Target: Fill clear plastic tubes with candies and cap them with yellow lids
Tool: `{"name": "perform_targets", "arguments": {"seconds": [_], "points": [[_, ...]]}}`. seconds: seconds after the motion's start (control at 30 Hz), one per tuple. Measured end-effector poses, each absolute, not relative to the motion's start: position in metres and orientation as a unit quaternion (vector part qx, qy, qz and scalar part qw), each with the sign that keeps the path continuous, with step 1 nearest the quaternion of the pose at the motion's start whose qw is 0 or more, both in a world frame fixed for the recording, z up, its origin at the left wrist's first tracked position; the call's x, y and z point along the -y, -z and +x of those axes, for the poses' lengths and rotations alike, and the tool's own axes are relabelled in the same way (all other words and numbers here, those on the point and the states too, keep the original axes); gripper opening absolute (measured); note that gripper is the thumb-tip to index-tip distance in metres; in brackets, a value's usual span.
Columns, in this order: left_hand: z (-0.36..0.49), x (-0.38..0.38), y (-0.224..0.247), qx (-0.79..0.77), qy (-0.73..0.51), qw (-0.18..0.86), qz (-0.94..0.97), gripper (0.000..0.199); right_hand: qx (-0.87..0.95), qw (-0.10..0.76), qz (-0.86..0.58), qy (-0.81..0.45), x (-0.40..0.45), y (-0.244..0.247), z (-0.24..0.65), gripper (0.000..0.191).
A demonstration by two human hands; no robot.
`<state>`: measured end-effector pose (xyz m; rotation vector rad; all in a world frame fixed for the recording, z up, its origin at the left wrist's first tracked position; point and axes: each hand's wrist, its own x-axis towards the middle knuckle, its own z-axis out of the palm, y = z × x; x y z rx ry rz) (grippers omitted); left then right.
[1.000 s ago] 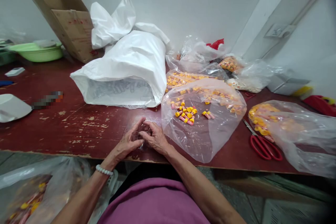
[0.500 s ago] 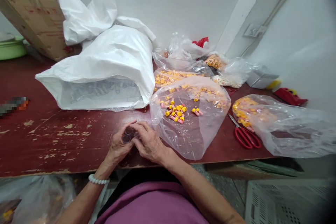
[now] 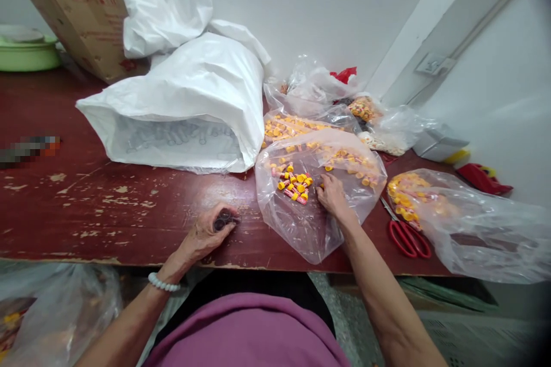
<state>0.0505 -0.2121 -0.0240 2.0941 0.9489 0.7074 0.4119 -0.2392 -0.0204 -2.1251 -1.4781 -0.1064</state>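
Observation:
My left hand (image 3: 209, 231) is curled around several clear plastic tubes (image 3: 222, 219), their round ends showing between thumb and fingers just above the table. Over the clear plastic bag (image 3: 301, 235), my right hand (image 3: 333, 195) has its fingers closed at a small yellow-capped piece, mostly hidden by the fingertips. Left of that hand, a small heap of yellow-capped pieces with red-and-white wrapping (image 3: 297, 186) lies on the bag. Farther back, more such pieces show through the plastic. A large white sack (image 3: 193, 92) lies with its mouth facing me, with clear tubes (image 3: 181, 133) inside.
Red-handled scissors (image 3: 408, 238) lie to the right, beside another bag of yellow-capped pieces (image 3: 402, 198). A cardboard box (image 3: 81, 17) and a green basin (image 3: 28, 54) stand at the back left. The front table edge (image 3: 129, 264) runs close to my body.
My right hand has left my left hand and moved right to the loose pieces on the bag. My left hand keeps hold of the tubes. The view has shifted slightly.

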Motion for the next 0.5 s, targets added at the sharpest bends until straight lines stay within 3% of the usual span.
{"name": "perform_targets", "arguments": {"seconds": [0.2,0.5], "points": [[0.051,0.213,0.023,-0.379,-0.3,0.397,0.78,0.014,0.552,0.24,-0.798,0.039,0.247,0.036,0.42,0.017],[0.05,0.209,0.035,-0.36,-0.344,0.43,0.753,0.016,0.583,0.374,-0.72,0.038,0.235,0.021,0.377,0.017]]}}
